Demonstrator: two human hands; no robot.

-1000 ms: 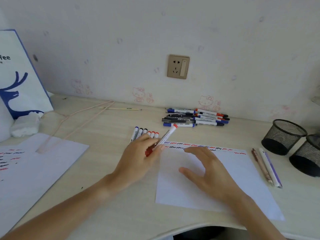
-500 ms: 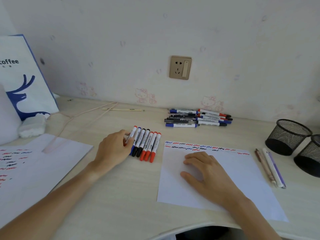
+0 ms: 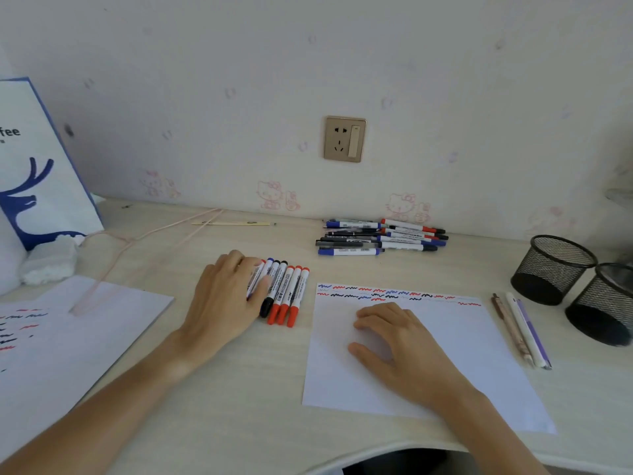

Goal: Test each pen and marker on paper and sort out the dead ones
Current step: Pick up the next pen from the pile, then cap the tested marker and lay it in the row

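1. The left hand [image 3: 222, 303] lies on the near-left end of the marker row [image 3: 284, 293], its grip loose and flat, pinching nothing; a careless nudge could roll sorted markers out of line.
2. The right hand [image 3: 407, 354], fingers relaxed, pins the test paper [image 3: 496, 354], whose near edge approaches the worktop [image 3: 239, 406] rim.
3. Free room lies between the row and the untested pile [image 3: 380, 236].

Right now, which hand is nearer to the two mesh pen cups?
The right hand. It lies flat on the test sheet, with the mesh pen cups further to its right. The left hand rests on the marker row, further away.
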